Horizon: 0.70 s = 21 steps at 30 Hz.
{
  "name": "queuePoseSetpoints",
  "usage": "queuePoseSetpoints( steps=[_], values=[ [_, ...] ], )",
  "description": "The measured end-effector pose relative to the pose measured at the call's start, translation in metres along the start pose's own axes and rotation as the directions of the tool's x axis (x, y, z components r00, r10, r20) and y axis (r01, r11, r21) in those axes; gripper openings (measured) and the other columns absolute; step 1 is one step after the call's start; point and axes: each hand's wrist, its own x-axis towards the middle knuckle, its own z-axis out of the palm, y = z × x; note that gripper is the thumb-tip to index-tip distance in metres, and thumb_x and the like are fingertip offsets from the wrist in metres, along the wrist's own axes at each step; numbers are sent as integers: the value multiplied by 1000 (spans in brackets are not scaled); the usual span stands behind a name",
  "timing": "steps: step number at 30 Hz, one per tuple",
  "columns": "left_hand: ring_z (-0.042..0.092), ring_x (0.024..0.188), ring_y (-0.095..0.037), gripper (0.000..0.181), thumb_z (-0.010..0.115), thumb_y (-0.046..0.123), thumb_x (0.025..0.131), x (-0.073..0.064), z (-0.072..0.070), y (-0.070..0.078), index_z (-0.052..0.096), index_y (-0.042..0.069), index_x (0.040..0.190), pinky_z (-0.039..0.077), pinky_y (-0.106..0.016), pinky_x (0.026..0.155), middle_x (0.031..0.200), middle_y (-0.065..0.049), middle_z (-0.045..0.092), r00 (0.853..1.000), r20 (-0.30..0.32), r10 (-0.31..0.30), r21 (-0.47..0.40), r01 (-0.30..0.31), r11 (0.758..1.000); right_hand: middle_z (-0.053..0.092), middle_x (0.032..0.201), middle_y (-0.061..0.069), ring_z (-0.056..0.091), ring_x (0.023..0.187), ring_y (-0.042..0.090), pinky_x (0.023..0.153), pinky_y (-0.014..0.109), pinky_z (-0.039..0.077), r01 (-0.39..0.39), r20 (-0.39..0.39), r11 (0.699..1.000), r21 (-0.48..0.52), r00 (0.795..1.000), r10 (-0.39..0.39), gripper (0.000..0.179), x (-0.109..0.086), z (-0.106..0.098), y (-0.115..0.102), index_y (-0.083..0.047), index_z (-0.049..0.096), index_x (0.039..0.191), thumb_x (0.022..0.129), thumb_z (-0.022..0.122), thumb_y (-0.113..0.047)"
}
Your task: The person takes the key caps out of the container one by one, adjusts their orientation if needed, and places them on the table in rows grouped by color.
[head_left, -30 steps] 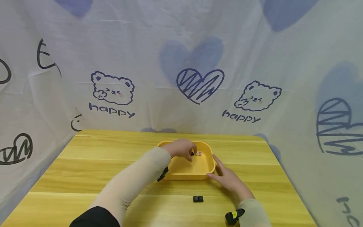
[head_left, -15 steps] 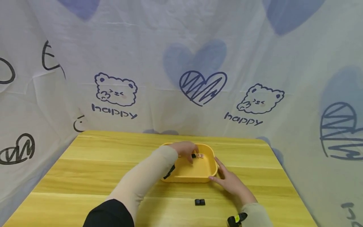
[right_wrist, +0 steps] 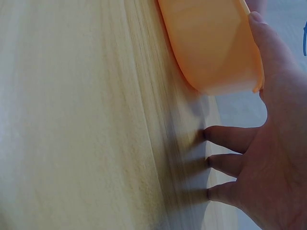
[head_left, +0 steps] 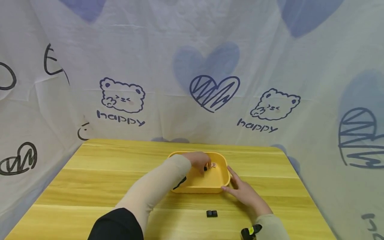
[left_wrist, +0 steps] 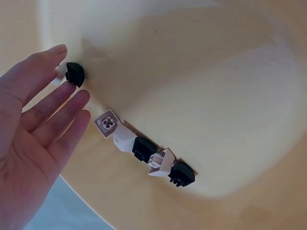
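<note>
My left hand (head_left: pixel 200 160) reaches down into a yellow plastic tray (head_left: pixel 195 190). In the left wrist view the left hand (left_wrist: pixel 43 110) has its fingers loosely extended, and a black keycap (left_wrist: pixel 75 74) lies right at the fingertips, with the thumb apart from it. Beside the hand runs a slanting row of keycaps: two light ones at one end, then a black keycap (left_wrist: pixel 144 149), a light keycap (left_wrist: pixel 161 163) and another black one. At the tray's right front corner my right hand (head_left: pixel 244 191) touches the wall, thumb at the rim, other fingers spread toward the table.
Two black keycaps (head_left: pixel 211 214) sit side by side on the wood-grain table (head_left: pixel 120 186) in front of the tray. Behind the table hangs a white cloth (head_left: pixel 168 110) printed with hearts and bears. Both wrists wear black straps.
The left hand has shifted slightly right and toward me inside the tray, and the black keycap at its fingertips has moved nearer. The right hand keeps its place at the tray corner.
</note>
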Motion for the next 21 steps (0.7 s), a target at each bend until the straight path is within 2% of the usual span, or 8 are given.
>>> queuePoseSetpoints(
  steps=[5, 8, 12, 18, 21],
  values=[
    [61, 100, -11, 40, 80, 14, 82, -1, 1, 4, 69, 13, 121, 48, -23, 84, 114, 2, 66, 999, 37, 40, 24, -41, 999, 39, 148, 22, 34, 134, 46, 106, 65, 23, -4, -1, 1000, -1, 1000, 4, 89, 1, 0, 2, -28, 13, 158, 89, 65, -52],
    [61, 97, -9, 34, 80, 11, 81, -2, 2, 6, 72, 14, 114, 48, -22, 82, 109, 5, 67, 998, 32, 58, 42, -59, 997, 39, 148, 22, 34, 134, 46, 106, 65, 23, -3, -2, 1000, 0, 1000, 3, 89, 1, 0, 3, -28, 13, 158, 89, 65, -51],
    [59, 91, -7, 29, 80, 6, 79, -8, 1, 12, 74, 15, 106, 47, -20, 80, 102, 8, 67, 998, 30, 52, 42, -53, 998, 39, 148, 21, 34, 134, 47, 106, 65, 23, 1, -3, 1000, -4, 1000, -1, 89, 1, 1, 3, -28, 13, 158, 89, 65, -51],
    [52, 74, -6, 21, 79, -2, 77, -15, 2, 19, 76, 15, 89, 44, -18, 66, 81, 10, 63, 998, 29, 62, 28, -62, 998, 39, 148, 23, 35, 134, 47, 106, 65, 23, 14, -5, 1000, -15, 1000, -14, 89, 1, 2, 3, -27, 13, 158, 89, 65, -52],
    [54, 74, -5, 18, 80, -1, 78, -17, 4, 18, 76, 15, 87, 46, -17, 66, 80, 10, 63, 998, 29, 62, 1, -62, 998, 39, 148, 22, 34, 134, 47, 107, 64, 22, 15, -5, 1000, -11, 1000, -15, 90, 1, 2, 3, -27, 13, 158, 89, 65, -53]
  ],
)
